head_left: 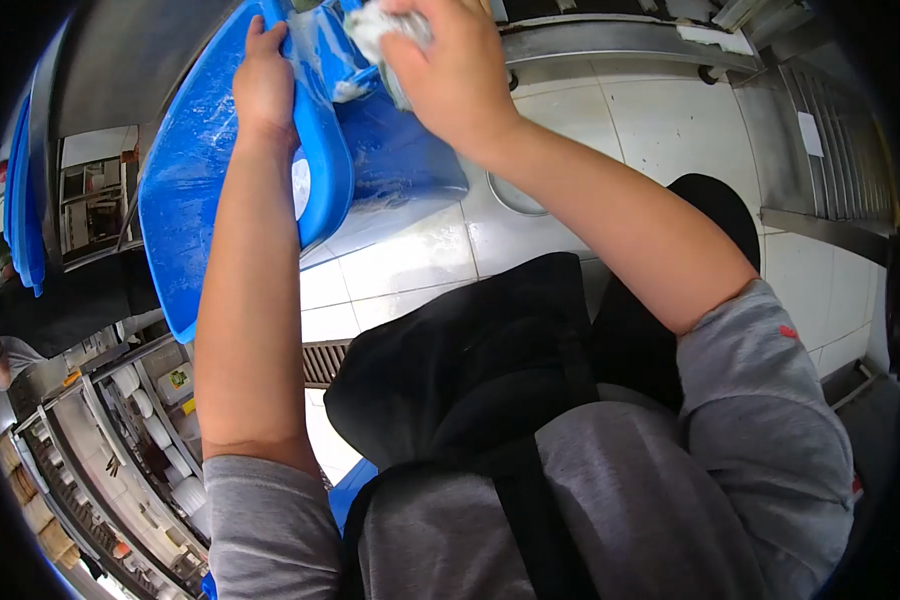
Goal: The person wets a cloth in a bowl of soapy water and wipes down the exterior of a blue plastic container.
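A big blue plastic tub (185, 180) is tilted on its side in front of me, its thick rim (332, 190) facing up. My left hand (266, 85) grips the tub at its upper edge, with the fingers partly hidden behind it. In my right hand (448, 65) is a crumpled white, foamy cloth (382, 28), pressed near the tub's outer side. Streaks of suds and water cover the blue plastic around it. Whether the cloth is really a sponge, I cannot tell for sure.
White floor tiles (410, 255) look wet, with a drain grate (325, 362) beside my apron. A round metal vessel (518, 195) stands under my right forearm. Shelves of dishes (155, 430) are at lower left, where another person's arm (0, 370) shows. A steel rack (835, 140) stands right.
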The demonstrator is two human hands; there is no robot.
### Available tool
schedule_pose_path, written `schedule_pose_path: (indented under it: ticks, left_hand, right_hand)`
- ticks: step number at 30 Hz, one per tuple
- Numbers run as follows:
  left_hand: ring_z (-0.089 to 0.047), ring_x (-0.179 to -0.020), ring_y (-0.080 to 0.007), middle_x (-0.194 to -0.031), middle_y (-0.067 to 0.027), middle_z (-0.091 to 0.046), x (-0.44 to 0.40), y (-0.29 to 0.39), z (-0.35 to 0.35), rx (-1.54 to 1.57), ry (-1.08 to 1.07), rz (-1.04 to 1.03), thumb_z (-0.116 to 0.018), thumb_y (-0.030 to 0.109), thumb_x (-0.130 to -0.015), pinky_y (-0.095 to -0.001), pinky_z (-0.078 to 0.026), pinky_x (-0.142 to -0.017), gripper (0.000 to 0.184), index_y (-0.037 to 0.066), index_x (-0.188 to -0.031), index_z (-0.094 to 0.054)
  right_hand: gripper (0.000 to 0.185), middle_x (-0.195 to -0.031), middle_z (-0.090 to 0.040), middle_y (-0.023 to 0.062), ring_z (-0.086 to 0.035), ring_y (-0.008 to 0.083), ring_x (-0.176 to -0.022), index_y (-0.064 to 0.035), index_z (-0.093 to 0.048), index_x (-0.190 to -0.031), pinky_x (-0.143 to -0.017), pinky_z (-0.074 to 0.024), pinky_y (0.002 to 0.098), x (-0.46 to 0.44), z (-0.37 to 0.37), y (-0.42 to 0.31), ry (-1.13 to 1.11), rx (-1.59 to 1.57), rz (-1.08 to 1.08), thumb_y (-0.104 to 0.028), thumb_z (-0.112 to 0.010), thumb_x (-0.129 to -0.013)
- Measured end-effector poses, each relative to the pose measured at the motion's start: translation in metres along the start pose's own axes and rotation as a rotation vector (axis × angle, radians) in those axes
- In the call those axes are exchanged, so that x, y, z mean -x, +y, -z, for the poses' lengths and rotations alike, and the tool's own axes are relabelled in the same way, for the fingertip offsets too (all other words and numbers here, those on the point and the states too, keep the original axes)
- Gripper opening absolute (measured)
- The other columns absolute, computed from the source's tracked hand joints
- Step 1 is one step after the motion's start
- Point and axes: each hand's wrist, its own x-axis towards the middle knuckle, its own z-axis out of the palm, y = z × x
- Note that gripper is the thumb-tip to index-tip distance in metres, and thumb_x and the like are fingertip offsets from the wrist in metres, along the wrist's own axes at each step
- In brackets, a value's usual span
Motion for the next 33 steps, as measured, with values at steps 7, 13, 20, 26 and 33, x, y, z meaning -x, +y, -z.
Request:
schedule_pose_path:
  ticks: [7,13,20,26,33]
  left_hand:
    - [-0.052,-0.113,-0.0180,-0.132,-0.0120,-0.049,-0.017,-0.007,0.008,-0.049,-0.004,-0.031,-0.047,0.020,-0.091,-0.0271,-0.039,-0.095,0.053,0.001,-0.139,-0.035]
    - [-0.053,-0.113,-0.0180,-0.132,-0.0121,-0.050,-0.028,-0.011,0.011,0.003,-0.008,-0.007,-0.048,0.019,-0.091,-0.0266,-0.039,-0.095,0.052,0.000,-0.138,-0.036]
    - [-0.052,-0.115,-0.0216,-0.134,-0.0136,-0.048,-0.026,-0.007,0.007,-0.050,0.032,0.042,-0.047,0.016,-0.090,-0.0295,-0.040,-0.096,0.046,0.004,-0.134,-0.044]
    - [-0.040,-0.125,-0.0344,-0.134,-0.0203,-0.040,-0.078,-0.043,0.060,-1.040,0.222,-0.963,-0.049,0.001,-0.078,-0.0404,-0.035,-0.103,0.040,0.006,-0.117,-0.057]
    - [-0.049,-0.114,-0.0314,-0.126,-0.0225,-0.049,-0.107,-0.058,0.090,-1.050,0.176,-0.591,-0.036,0.018,-0.095,-0.0385,-0.040,-0.098,0.036,0.001,-0.122,-0.052]
  right_hand:
    - [0.019,-0.096,-0.055,0.0012,-0.048,0.0249,-0.086,-0.0161,-0.060,-0.079,-0.076,-0.0401,0.0359,0.048,-0.010,-0.004,-0.132,0.084,0.213,-0.010,-0.072,-0.065]
    - [0.004,-0.092,-0.055,-0.0015,-0.050,0.0224,-0.083,-0.0184,-0.060,-0.075,-0.073,-0.0389,0.0366,0.045,-0.019,-0.001,-0.086,0.169,0.293,-0.018,-0.062,-0.072]
    - [0.002,-0.087,-0.053,0.0024,-0.049,0.0253,-0.082,-0.0172,-0.058,-0.073,-0.071,-0.0391,0.0382,0.058,-0.017,0.005,-0.150,0.125,0.209,-0.017,-0.060,-0.074]
    - [0.007,-0.085,-0.054,0.0048,-0.050,0.0275,-0.084,-0.0181,-0.061,-0.074,-0.072,-0.0388,0.0447,0.055,-0.009,-0.003,-0.289,0.175,0.230,-0.023,-0.056,-0.076]
    - [0.033,-0.113,-0.060,0.0226,-0.054,0.0365,-0.106,0.0016,-0.066,-0.099,-0.088,-0.0391,0.0558,-0.010,0.029,-0.139,-0.666,-0.010,0.149,-0.020,-0.059,-0.075]
